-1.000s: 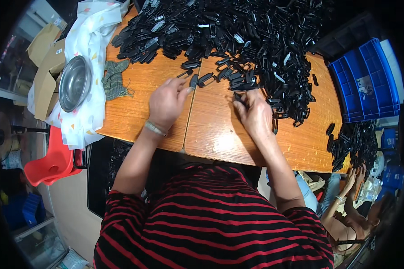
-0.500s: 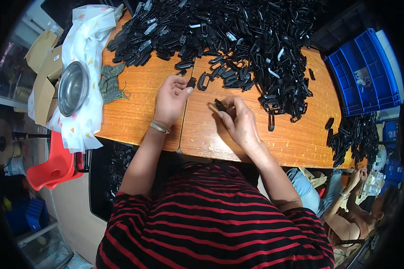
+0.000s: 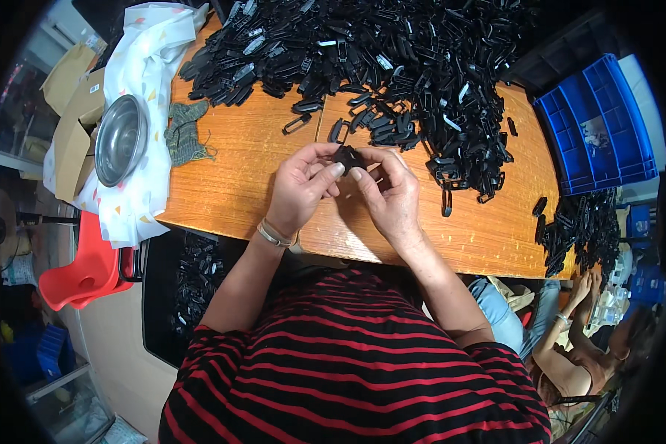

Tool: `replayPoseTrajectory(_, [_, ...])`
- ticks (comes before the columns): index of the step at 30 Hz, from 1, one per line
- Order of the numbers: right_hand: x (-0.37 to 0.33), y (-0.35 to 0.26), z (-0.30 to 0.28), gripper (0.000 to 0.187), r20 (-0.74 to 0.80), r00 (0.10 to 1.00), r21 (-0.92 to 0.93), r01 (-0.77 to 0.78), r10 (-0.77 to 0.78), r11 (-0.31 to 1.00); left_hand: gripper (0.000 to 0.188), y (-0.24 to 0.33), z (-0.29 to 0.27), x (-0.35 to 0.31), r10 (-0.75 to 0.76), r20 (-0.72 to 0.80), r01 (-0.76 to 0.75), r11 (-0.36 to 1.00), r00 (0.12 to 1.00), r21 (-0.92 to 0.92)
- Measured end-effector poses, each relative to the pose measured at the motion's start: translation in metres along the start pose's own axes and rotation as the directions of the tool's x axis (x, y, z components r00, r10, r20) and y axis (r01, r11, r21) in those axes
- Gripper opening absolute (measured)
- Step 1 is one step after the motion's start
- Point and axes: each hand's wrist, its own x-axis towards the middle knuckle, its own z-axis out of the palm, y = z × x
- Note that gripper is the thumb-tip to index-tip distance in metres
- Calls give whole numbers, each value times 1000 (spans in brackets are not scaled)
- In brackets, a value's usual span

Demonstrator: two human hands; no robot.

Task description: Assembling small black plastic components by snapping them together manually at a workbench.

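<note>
Tabletop (image 3: 229,177) bears a heap (image 3: 392,55) at twelve o'clock, seemingly for reach, as left hand (image 3: 300,186) and right hand (image 3: 394,194) clamp fingertips on a black piece (image 3: 349,157).

Fingertips (image 3: 337,169) partly hide the black parts (image 3: 348,157) between them — the top edge crops the heap (image 3: 370,59).

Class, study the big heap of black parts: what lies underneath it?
The wooden table shows along the near edge of the heap and between some loose parts there. Beneath the heap's middle, the surface is covered and cannot be seen.
</note>
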Motion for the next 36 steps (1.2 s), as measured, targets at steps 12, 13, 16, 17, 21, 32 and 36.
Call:
replayPoseTrajectory(12, [-4, 4, 0, 21, 3, 990, -161, 141, -142, 977, 25, -13, 3, -5, 72, -39, -71, 997, 997, 14])
replayPoseTrajectory(13, [-5, 2, -1, 22, 1, 992, -160, 123, -124, 980, 26, -13, 3, -5, 89, -26, -88, 996, 996, 8])
replayPoseTrajectory(16, [-7, -1, 0, 24, -14, 991, -194, 129, -134, 973, 27, -10, 7, -7, 65, -28, -64, 998, 998, 20])
replayPoseTrajectory(17, [-8, -2, 0, 25, -25, 986, -228, 153, -163, 961, 27, -11, 9, -8, 65, -23, -65, 998, 998, 19])
replayPoseTrajectory(21, [-14, 2, 6, 31, -30, 974, -322, 202, -224, 925, 23, -16, 19, -19, 112, -56, -101, 979, 992, 177])
replayPoseTrajectory(32, [-33, -5, 36, 51, 34, 996, -158, 89, -85, 983, 35, 3, 9, -23, -77, 32, 80, 993, 997, -90])
replayPoseTrajectory(36, [-22, -12, 22, 42, 330, 944, -114, 46, -6, 992, 37, 17, -15, -43, -129, -48, 134, 982, 991, 136])
